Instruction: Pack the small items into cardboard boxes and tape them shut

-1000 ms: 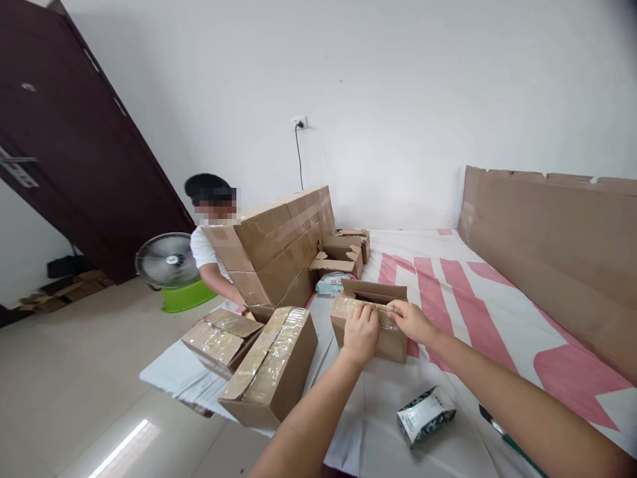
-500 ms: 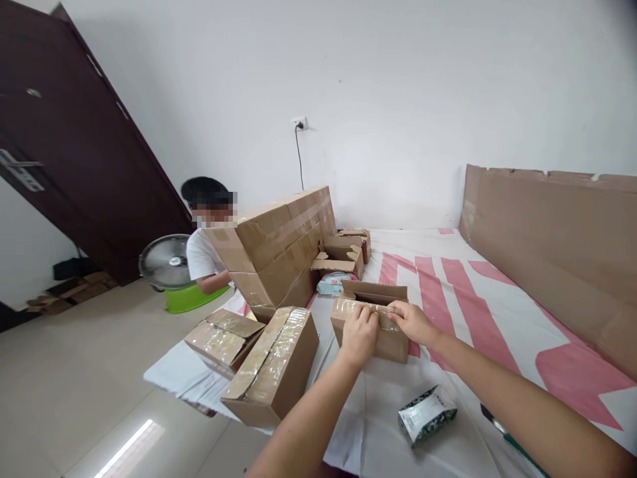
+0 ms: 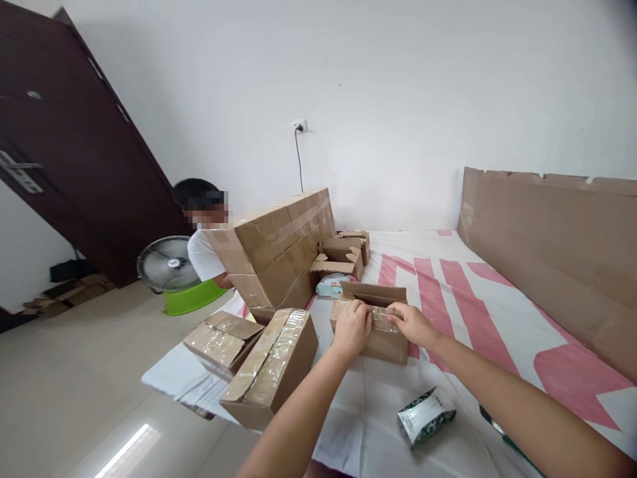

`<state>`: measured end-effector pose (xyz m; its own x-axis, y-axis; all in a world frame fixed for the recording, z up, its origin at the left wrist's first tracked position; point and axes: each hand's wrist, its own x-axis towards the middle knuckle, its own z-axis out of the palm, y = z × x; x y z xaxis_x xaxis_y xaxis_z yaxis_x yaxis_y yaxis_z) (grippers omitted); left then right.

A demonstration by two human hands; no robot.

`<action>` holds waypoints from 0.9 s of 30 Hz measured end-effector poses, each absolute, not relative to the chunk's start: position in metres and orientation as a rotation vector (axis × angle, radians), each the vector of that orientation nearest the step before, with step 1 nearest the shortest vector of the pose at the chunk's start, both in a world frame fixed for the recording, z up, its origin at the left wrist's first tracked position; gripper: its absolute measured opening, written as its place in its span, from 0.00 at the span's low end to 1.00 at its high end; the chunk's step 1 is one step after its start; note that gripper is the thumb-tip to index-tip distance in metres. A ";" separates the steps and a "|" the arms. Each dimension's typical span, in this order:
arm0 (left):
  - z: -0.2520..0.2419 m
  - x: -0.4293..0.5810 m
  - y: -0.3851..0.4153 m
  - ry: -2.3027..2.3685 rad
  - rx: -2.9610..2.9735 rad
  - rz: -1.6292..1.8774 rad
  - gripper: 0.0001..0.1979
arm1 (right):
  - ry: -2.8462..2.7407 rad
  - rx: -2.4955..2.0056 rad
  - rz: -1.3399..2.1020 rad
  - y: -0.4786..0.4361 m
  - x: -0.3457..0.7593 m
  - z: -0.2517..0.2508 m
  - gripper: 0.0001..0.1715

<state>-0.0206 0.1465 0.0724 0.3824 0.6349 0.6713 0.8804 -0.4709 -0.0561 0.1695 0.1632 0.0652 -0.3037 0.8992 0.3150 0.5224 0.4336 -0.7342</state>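
Table (image 3: pixel 378 405) standing against wall (image 3: pixel 388 166); box (image 3: pixel 385 348) sitting in from table's near edge, long axis running left-right; left hand (image 3: pixel 353 325) and right hand (image 3: pixel 412 323) gripping its near side.

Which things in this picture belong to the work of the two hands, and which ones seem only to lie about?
In the work:
- open carton, its taped edge touched by left hand and right hand

Probably just lying about:
- green-and-white packet
- pale blue packet
- fan
- large cardboard sheet
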 end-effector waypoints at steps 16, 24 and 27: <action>0.065 -0.009 0.157 -1.375 -2.246 -0.705 0.04 | -1.986 -1.147 0.679 0.161 0.170 0.065 0.10; 0.071 -0.027 0.145 -1.346 -2.242 -0.798 0.04 | -1.979 -1.152 0.688 0.159 0.171 0.067 0.11; 0.063 -0.016 0.134 -1.246 -2.302 -0.740 0.05 | -1.984 -1.157 0.675 0.161 0.171 0.068 0.10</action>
